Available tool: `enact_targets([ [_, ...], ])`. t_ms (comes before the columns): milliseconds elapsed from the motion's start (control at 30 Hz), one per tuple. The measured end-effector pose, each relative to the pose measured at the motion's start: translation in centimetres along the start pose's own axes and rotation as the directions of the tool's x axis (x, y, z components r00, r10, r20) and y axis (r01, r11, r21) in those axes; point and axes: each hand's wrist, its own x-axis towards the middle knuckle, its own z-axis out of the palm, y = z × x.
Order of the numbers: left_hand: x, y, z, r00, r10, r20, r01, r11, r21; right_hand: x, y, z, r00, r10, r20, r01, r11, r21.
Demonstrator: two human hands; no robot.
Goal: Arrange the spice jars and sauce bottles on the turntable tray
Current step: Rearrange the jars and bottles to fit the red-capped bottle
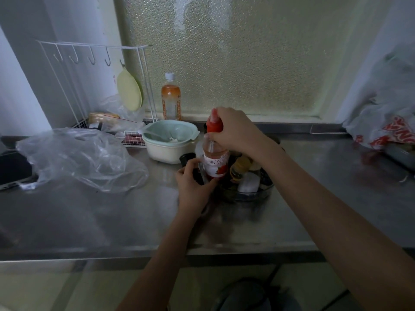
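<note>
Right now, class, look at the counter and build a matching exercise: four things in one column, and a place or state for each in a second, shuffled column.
Things
1. red-capped bottle
2. orange drink bottle
3. clear plastic bag
4. green lid

Places or states
A. hanging on the white wire rack
B. standing by the frosted window
C. held by the right hand at its cap
D. lying crumpled at the counter's left

Pairs: 1-C, 2-B, 3-D, 4-A
</note>
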Motion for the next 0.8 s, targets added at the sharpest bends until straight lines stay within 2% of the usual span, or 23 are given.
enact_targets([
  [133,-0.1,0.1,-0.2,0.999,0.014,-0.029,-0.014,1.0,-0.008,0.0,0.9,0.6,1.0,0.025,0.019,-0.025,1.0,0.011],
  [300,-0.8,0.9,-0.3,0.996,0.088,-0.029,-0.088,0.996,0.015,-0.4,2.3,1.2,0.999,0.023,-0.022,-0.021,0.993,0.119],
  [367,-0.9,0.9,-0.5,0.993,0.106,-0.059,-0.107,0.994,-0.02,-0.8,3.2,0.0,0.986,0.087,-0.145,-0.043,0.959,0.281],
  [433,-1.0,1.1,-0.8,0.986,0.115,-0.118,-0.121,0.992,-0.045,-1.2,5.7,-2.0,0.914,0.201,-0.353,-0.063,0.929,0.364],
  [467,-1.0,1.2,-0.8,0.981,0.123,-0.149,-0.13,0.991,-0.037,-1.5,7.3,-2.9,0.878,0.271,-0.395,-0.113,0.918,0.379],
  [500,-1.1,1.3,-0.8,0.977,0.133,-0.169,-0.138,0.99,-0.02,-1.8,8.9,-3.7,0.867,0.339,-0.364,-0.195,0.905,0.379],
  [533,-1.2,1.4,-0.7,0.972,0.153,-0.178,-0.154,0.988,0.009,-2.2,10.4,-4.2,0.886,0.395,-0.244,-0.295,0.885,0.359],
  [600,-1.5,1.8,-0.6,0.961,0.223,-0.165,-0.214,0.974,0.071,-3.3,12.3,-4.0,0.904,0.41,0.119,-0.426,0.851,0.307],
  [633,-1.7,2.0,-0.5,0.957,0.252,-0.142,-0.241,0.966,0.09,-3.9,12.6,-3.6,0.892,0.381,0.244,-0.442,0.849,0.289],
  [700,-2.0,2.2,-0.5,0.956,0.281,-0.081,-0.271,0.955,0.119,-4.7,12.5,-2.7,0.902,0.315,0.296,-0.395,0.879,0.268],
  [800,-2.4,2.4,-0.4,0.96,0.279,-0.03,-0.272,0.951,0.145,-5.0,12.5,-1.7,0.948,0.264,0.179,-0.308,0.902,0.301],
])
